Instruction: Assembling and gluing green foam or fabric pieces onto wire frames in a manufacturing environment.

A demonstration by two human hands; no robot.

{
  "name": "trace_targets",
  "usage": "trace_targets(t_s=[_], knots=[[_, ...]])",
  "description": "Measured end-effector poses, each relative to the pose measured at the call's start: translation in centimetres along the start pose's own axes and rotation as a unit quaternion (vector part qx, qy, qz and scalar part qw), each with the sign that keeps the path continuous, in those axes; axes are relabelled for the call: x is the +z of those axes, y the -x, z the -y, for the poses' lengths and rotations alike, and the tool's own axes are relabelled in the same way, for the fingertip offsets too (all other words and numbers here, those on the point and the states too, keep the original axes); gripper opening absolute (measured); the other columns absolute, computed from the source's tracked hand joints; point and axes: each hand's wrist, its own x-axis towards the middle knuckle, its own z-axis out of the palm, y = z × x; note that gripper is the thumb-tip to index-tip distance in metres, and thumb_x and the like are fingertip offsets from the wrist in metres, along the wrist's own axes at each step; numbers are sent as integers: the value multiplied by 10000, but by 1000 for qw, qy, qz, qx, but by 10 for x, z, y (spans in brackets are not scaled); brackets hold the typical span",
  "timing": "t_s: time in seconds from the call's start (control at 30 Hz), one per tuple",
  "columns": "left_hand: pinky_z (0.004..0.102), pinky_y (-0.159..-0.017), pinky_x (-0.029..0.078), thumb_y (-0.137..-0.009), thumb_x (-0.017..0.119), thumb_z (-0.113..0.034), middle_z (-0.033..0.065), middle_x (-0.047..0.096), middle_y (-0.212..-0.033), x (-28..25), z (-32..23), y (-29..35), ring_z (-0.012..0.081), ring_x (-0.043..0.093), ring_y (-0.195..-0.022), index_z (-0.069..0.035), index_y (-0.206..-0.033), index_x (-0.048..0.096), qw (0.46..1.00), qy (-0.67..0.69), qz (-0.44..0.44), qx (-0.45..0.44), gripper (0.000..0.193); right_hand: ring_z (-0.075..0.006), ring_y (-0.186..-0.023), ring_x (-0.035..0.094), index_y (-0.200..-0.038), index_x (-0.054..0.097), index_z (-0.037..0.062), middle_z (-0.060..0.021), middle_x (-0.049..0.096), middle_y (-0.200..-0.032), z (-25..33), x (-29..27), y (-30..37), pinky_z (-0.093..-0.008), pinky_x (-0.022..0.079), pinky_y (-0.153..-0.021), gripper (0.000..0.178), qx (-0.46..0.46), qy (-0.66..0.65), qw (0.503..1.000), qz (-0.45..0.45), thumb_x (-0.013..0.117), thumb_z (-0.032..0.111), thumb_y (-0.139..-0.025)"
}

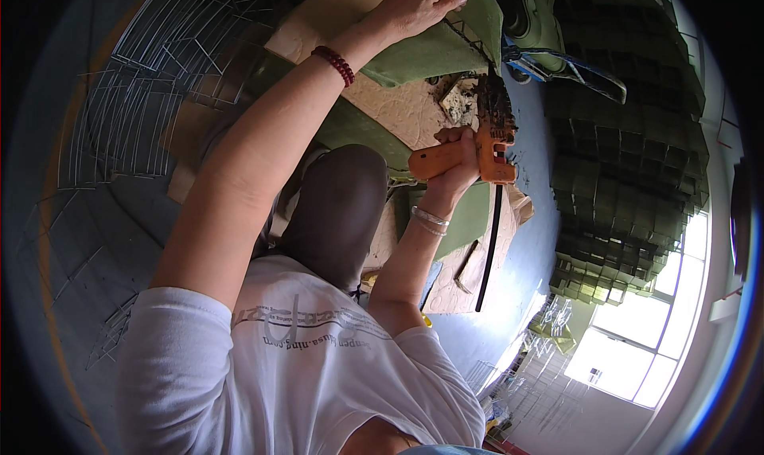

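In my right hand (455, 167) is an orange hot glue gun (434, 162), my fingers wrapped round its handle. Dark residue crusts its front end, and a long black glue stick (489, 252) trails from its back toward me. The nozzle end is close to the edge of a green fabric panel (418, 61). Over that panel, at the top, my left hand (418, 7) has its fingers curled and pressed together. What they pinch, if anything, is hidden. Dark zigzag marks run along the panel's edge near the left hand.
Brown cardboard (398, 105) lies beneath the panel, with a residue-covered scrap (458, 105) beside the gun. Wire frames (171, 37) are piled at the left. Stacked green boxes (621, 136) rise at the right, near a blue metal frame (573, 69). My bent knee (342, 192) is close by.
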Motion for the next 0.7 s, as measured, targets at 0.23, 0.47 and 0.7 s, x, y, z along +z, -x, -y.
trace_targets(t_s=[0.23, 0.47, 0.7], knots=[[412, -699, 495, -988, 494, -298, 184, 642, -818, 2, 1, 1, 313, 623, -764, 38, -968, 660, 1000, 18, -3, -12, 376, -194, -688, 539, -862, 558, 22, -62, 541, -740, -2, -14, -9, -357, 500, -684, 74, 0, -7, 1000, -11, 578, 87, -892], [409, -701, 497, -987, 498, -298, 185, 644, -824, 3, 2, 1, 313, 624, -768, 36, -974, 664, 1000, 5, -1, -16, 373, -205, -698, 528, -852, 556, 23, -58, 524, -737, -5, -16, -9, -353, 489, -699, 104, -8, -6, 1000, 2, 588, 114, -891], [410, -705, 502, -989, 494, -304, 189, 646, -832, 2, 1, 0, 313, 628, -779, 34, -988, 664, 1000, 1, 0, -21, 378, -193, -692, 520, -880, 542, 32, -52, 521, -747, -4, -7, -4, -358, 491, -700, 86, 0, -18, 1000, 3, 587, 104, -894]])
